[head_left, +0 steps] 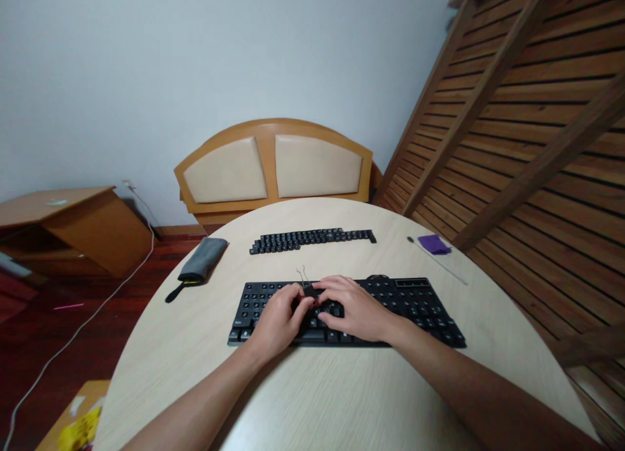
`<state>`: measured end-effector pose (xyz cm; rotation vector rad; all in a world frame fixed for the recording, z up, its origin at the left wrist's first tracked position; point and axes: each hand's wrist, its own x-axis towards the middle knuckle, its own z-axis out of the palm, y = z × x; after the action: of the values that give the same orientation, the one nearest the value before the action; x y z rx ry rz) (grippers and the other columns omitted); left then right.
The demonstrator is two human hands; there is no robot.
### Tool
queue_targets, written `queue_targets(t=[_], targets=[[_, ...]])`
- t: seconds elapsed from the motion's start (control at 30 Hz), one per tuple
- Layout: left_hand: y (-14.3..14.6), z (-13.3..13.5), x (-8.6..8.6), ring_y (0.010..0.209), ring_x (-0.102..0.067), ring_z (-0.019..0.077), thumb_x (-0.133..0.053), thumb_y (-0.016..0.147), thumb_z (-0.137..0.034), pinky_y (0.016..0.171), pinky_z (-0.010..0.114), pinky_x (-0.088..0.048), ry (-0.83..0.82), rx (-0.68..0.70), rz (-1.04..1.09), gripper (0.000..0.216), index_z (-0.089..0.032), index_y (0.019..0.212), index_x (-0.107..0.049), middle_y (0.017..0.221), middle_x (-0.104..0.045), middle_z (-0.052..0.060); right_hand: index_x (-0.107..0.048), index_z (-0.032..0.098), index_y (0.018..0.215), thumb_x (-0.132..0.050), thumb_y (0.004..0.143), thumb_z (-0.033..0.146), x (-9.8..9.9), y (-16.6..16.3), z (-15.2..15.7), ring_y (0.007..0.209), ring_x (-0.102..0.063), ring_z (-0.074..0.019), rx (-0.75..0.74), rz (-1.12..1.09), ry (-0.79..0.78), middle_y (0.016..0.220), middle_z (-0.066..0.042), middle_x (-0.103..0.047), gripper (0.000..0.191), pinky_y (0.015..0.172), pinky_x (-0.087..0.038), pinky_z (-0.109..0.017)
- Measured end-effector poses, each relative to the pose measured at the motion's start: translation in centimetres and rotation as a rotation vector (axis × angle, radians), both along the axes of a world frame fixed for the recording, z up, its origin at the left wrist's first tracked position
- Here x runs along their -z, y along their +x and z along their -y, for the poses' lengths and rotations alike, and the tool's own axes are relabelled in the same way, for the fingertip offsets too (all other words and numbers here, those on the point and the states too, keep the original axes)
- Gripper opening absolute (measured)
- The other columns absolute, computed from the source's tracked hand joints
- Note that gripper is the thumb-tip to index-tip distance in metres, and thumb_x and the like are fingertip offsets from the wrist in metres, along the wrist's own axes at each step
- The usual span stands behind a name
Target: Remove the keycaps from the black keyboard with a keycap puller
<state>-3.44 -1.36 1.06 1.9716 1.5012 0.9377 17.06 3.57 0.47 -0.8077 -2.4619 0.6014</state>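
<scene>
hands (pixel 317 311) on crosswise keyboard (pixel 420 308)

The table (pixel 303 399) is showing a pale wood-grain laminate, smooth and matt, while the black keyboard (pixel 420 308) and the row of loose keycaps (pixel 312 239) are looking like matt plastic with only a faint sheen. The small clip (pixel 306 283) between the left hand (pixel 278 321) and the right hand (pixel 354 308) is showing thin bright wire handles, metal by the look of them, and the grey pouch (pixel 202 260) and purple cloth (pixel 433 244) are lying soft and dull, like fabric. Behind, the headboard (pixel 273 168) is gleaming as varnished wood around smooth beige padded panels, and the slatted frame (pixel 527 112) is looking like darker stained wood.
</scene>
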Motion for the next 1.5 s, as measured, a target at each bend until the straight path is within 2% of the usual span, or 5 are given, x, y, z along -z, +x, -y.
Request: queue_targets(t=[0.47,0.73,0.93,1.17,1.5], targets=[[-0.1,-0.5,0.1,0.074,-0.063,0.0189,-0.047,0.096,-0.035,0.071,0.027,-0.043,-0.08,0.018,0.112,0.024,-0.021,0.078,-0.051,0.077,-0.069,0.002,-0.069,0.026,0.095,-0.066,0.087,0.031,-0.5,-0.1,0.1,0.126,-0.05,-0.0239,0.005,0.025,-0.039,0.131,-0.004,-0.062,0.01,0.106,-0.038,-0.043],[-0.1,-0.2,0.6,0.068,-0.056,0.0154,-0.052,0.095,-0.035,0.065,0.025,-0.039,0.015,0.031,0.09,0.025,-0.018,0.077,-0.057,0.072,-0.063,-0.001,-0.068,0.023,0.094,-0.069,0.085,0.031,-0.1,-0.1,0.0,0.124,-0.051,-0.024,-0.007,0.002,-0.001,0.129,-0.005,-0.062,0.012,0.105,-0.039,-0.043],[-0.1,0.1,0.2,0.073,-0.059,0.0163,-0.054,0.095,-0.033,0.071,0.026,-0.041,0.048,0.123,0.124,0.024,-0.017,0.08,-0.064,0.079,-0.067,0.002,-0.068,0.022,0.095,-0.07,0.085,0.029,0.1,-0.1,-0.3,0.122,-0.052,-0.0248,-0.037,-0.027,0.023,0.123,-0.005,-0.066,0.013,0.104,-0.039,-0.044],[-0.2,-0.2,0.5,0.068,-0.058,0.0152,-0.054,0.094,-0.038,0.065,0.024,-0.042,-0.03,0.021,0.208,0.028,-0.017,0.076,-0.06,0.072,-0.066,0.001,-0.066,0.023,0.095,-0.067,0.089,0.029,0.1,-0.1,-0.2,0.12,-0.053,-0.0231,-0.056,-0.054,0.016,0.108,-0.004,-0.069,0.009,0.104,-0.039,-0.042],[-0.3,-0.5,0.5,0.071,-0.06,0.016,-0.058,0.092,-0.037,0.067,0.024,-0.044,-0.033,0.052,0.27,0.027,-0.016,0.076,-0.063,0.074,-0.067,0.002,-0.065,0.022,0.094,-0.074,0.082,0.029,0.5,0.0,-0.3,0.115,-0.058,-0.0242,-0.019,-0.109,-0.01,0.107,-0.007,-0.069,0.016,0.099,-0.044,-0.041]])
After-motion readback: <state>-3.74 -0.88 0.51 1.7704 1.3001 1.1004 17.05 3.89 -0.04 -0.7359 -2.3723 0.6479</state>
